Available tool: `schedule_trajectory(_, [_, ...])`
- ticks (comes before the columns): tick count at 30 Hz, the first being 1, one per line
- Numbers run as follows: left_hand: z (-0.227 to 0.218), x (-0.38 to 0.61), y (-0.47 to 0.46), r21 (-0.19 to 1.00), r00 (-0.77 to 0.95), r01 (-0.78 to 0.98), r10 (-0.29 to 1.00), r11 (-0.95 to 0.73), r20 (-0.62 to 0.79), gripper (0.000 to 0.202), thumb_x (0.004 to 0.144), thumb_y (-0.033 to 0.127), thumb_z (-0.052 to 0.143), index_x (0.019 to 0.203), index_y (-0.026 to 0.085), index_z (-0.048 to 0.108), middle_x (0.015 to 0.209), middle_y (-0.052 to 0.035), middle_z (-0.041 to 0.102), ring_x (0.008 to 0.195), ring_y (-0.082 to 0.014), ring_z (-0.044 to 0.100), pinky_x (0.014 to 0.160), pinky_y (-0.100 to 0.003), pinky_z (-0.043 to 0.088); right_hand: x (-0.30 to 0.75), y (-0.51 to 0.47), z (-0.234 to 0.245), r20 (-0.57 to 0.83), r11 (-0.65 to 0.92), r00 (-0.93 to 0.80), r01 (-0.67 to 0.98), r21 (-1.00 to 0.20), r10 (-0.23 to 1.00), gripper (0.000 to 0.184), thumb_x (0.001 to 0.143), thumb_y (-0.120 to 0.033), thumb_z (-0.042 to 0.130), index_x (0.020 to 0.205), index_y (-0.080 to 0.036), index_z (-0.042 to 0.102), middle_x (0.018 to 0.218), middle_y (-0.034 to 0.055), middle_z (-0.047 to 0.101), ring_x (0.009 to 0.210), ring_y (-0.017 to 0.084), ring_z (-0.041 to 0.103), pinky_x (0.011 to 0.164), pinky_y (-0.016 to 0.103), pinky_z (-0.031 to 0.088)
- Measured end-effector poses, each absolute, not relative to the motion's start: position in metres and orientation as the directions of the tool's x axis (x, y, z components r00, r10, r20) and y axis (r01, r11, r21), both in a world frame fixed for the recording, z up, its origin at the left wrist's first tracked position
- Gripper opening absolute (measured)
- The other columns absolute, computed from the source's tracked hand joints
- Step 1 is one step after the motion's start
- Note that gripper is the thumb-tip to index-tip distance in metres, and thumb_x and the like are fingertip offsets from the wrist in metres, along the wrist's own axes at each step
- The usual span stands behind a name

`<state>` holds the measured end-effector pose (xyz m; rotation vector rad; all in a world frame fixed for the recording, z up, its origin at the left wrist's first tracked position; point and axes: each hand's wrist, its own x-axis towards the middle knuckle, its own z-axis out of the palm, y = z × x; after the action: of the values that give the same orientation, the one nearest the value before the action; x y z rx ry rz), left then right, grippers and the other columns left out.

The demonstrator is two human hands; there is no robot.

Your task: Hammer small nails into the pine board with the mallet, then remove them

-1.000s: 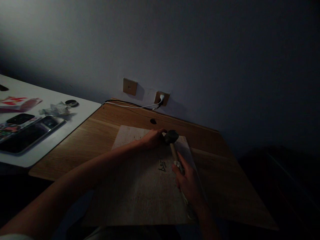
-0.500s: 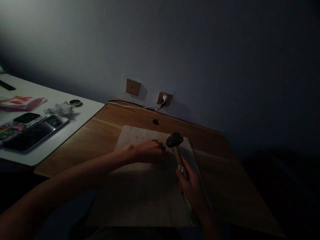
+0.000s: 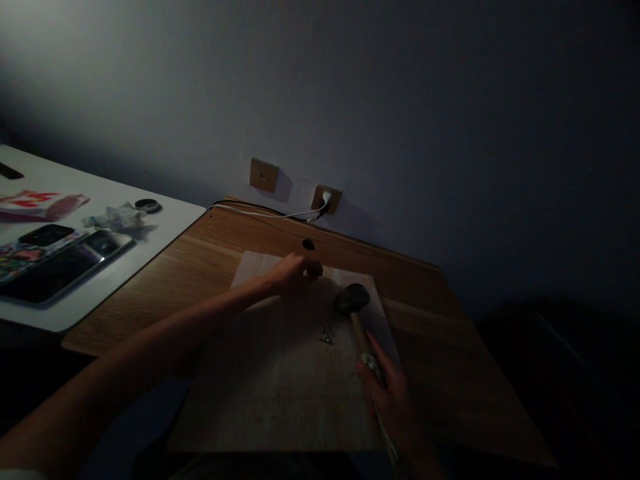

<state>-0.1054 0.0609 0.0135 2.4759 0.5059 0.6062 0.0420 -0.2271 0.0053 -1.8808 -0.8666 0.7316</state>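
Note:
A hammer with a thick dark head (image 3: 353, 298) and a wooden handle is held in my right hand (image 3: 385, 383), the fingers closed round the grip. Its head is over the right part of a pale wooden board (image 3: 270, 400). Toward the board's far edge is my left hand (image 3: 296, 272), its fingers curled in; whether anything is pinched in them is hidden in the dim light. A few small metal nails or screws (image 3: 326, 335) lie on the board between my hands, left of the hammer.
The board lies on a wooden desk (image 3: 150, 287) against the wall. A cable runs to a wall socket (image 3: 327, 199) behind a cable hole (image 3: 309, 245). On a white table (image 3: 185, 217) at left are a phone (image 3: 70, 267), a red-and-white packet (image 3: 43, 205) and crumpled plastic (image 3: 117, 219).
My left hand has moved up and left toward the board's far edge, uncovering the small metal pieces. The hammer head has come slightly lower and nearer, along with my right hand.

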Motion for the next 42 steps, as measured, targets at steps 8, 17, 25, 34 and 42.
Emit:
schedule_trajectory(8, [-0.003,-0.094,0.061,0.582,0.818,0.298,0.516,-0.757,0.253,0.027,0.083,0.008,0.061,0.098,0.021,0.08,0.095,-0.0016,0.079,0.087,-0.0161,0.072,0.08,-0.024,0.051,0.04,-0.224,0.004,-0.196,-0.375,0.54,0.245,-0.894,0.818,0.082,0.09,-0.059,0.064,0.158,-0.016,0.048,0.056,-0.0077,0.049,0.041,0.012,0.041,0.039,0.024,0.035])
schedule_trajectory(17, [-0.007,-0.095,0.063,0.528,0.839,0.276,0.469,-0.803,0.275,0.028,0.083,0.008,0.059,0.098,0.019,0.08,0.094,-0.0047,0.079,0.086,-0.0175,0.072,0.083,-0.027,0.053,0.034,-0.219,0.008,-0.2,-0.369,0.529,0.236,-0.899,0.825,0.083,0.09,-0.055,0.064,0.161,-0.018,0.043,0.055,-0.0079,0.05,0.04,0.012,0.045,0.038,0.023,0.036])
schedule_trajectory(25, [-0.008,-0.096,0.06,0.473,0.854,0.215,0.399,-0.855,0.334,0.021,0.089,0.011,0.06,0.099,0.017,0.077,0.101,-0.0081,0.074,0.091,-0.018,0.07,0.085,-0.026,0.053,0.027,-0.212,0.014,-0.191,-0.349,0.506,0.237,-0.907,0.841,0.081,0.091,-0.054,0.063,0.16,-0.016,0.044,0.055,-0.0082,0.052,0.038,0.01,0.04,0.037,0.022,0.034])
schedule_trajectory(34, [-0.003,-0.098,0.056,0.663,0.819,0.217,0.503,-0.716,0.275,0.037,0.084,0.004,0.061,0.117,0.016,0.072,0.092,-0.0042,0.077,0.085,-0.0169,0.073,0.078,-0.025,0.052,0.02,-0.177,0.028,-0.138,-0.326,0.483,0.331,-0.885,0.865,0.078,0.091,-0.05,0.059,0.158,-0.012,0.047,0.052,-0.008,0.046,0.039,0.013,0.041,0.038,0.024,0.036])
schedule_trajectory(42, [-0.015,-0.093,0.063,0.714,0.79,0.185,0.534,-0.675,0.3,0.033,0.084,0.014,0.069,0.117,0.016,0.07,0.092,-0.0046,0.078,0.079,-0.0174,0.072,0.07,-0.024,0.051,0.018,-0.164,0.028,-0.078,-0.285,0.456,0.405,-0.869,0.886,0.07,0.094,-0.046,0.059,0.157,-0.016,0.05,0.053,-0.0064,0.049,0.04,0.012,0.042,0.043,0.024,0.039])
